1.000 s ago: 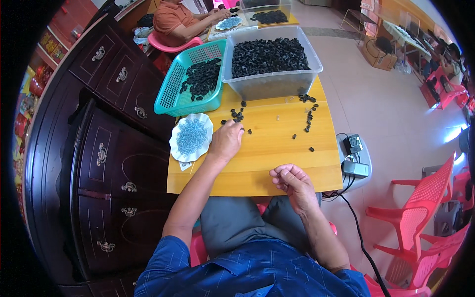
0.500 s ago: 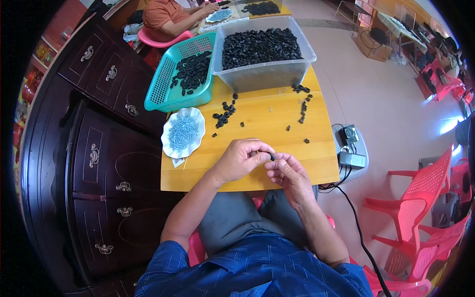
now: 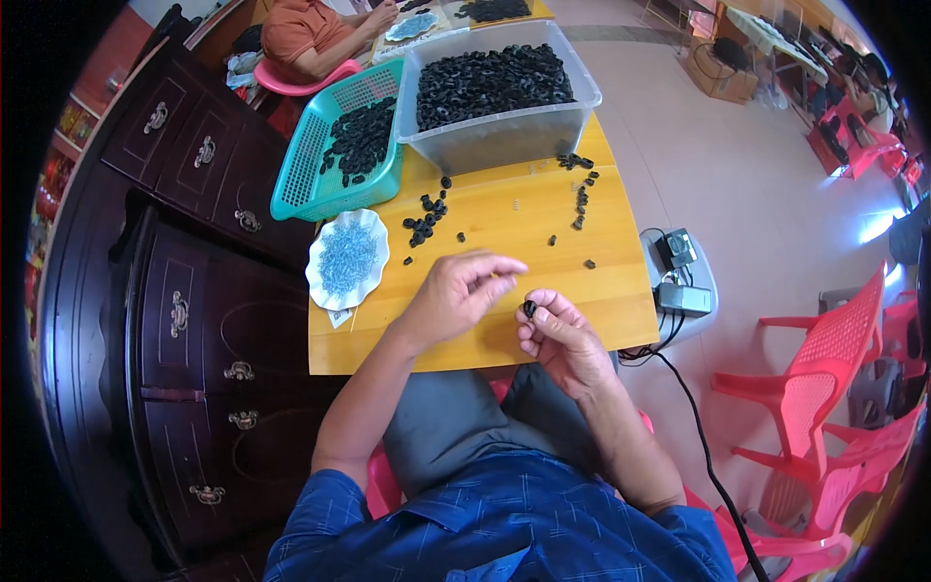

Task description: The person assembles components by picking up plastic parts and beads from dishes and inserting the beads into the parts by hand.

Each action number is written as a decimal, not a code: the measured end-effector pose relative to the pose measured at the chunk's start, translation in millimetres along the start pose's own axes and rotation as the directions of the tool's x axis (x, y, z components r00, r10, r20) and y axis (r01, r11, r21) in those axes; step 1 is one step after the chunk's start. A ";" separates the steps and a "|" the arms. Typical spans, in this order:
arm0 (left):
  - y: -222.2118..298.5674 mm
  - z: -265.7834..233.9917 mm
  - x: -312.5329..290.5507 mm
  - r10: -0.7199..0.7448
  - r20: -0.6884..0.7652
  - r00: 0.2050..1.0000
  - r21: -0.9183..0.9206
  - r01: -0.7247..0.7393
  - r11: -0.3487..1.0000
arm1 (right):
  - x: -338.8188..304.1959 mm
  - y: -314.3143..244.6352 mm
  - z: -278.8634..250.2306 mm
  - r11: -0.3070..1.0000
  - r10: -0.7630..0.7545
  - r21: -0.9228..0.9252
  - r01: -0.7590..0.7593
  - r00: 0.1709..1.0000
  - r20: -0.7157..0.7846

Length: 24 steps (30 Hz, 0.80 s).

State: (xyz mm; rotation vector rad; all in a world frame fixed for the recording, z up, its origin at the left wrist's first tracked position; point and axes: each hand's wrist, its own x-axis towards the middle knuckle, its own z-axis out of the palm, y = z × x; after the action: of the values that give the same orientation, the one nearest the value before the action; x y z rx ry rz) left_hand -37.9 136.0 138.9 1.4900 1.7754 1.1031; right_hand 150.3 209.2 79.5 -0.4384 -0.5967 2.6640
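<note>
Between the thumb and fingers of my right hand [image 3: 567,341], a small black ring-like part [image 3: 529,308] is pinched above the front of the yellow wooden table [image 3: 456,351]. Just left of it, my left hand [image 3: 461,296] hovers with thumb and index finger apart and nothing visible between them. Several similar loose black pieces [image 3: 423,229] lie beyond my left hand, and another line of black pieces [image 3: 582,199] runs along the right side. Left of my left hand sits a white scalloped dish [image 3: 376,283] holding a pile of small clear bluish pieces [image 3: 347,257].
A clear plastic bin [image 3: 485,150] full of black pieces stands at the table's far side, beside a green perforated basket [image 3: 291,179]. Dark wooden drawers [image 3: 194,320] border the left. Black devices with cables [image 3: 684,296] and pink chairs [image 3: 805,369] are rightward. A person [image 3: 305,44] sits beyond.
My left hand has drawn away leftward from the black part, its fingers parting. My right hand keeps hold of the part. The whole view has shifted slightly.
</note>
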 end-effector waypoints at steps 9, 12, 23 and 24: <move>-68.3 19.0 45.8 0.046 -0.293 0.955 0.288 0.042 0.957 | 0.8 1.4 1.2 0.995 -0.018 -0.099 0.014 0.999 -0.039; -77.1 23.8 65.4 0.096 -0.329 0.939 0.410 0.051 0.910 | 0.9 2.6 1.2 0.991 -0.012 -0.135 0.004 0.998 -0.056; -90.4 33.8 111.7 0.134 -0.330 0.935 0.619 0.106 0.779 | 1.7 3.3 -3.4 0.989 -0.020 -0.149 0.011 0.998 -0.056; -90.4 33.5 110.3 0.139 -0.324 0.936 0.630 0.104 0.770 | 1.6 3.1 -3.2 0.988 -0.021 -0.151 0.012 0.998 -0.055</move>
State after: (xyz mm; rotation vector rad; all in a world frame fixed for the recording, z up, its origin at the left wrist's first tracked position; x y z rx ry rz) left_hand -79.9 247.3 53.4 1.7606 2.5888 0.8373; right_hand 149.2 208.4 74.9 -0.5468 -0.7842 2.5912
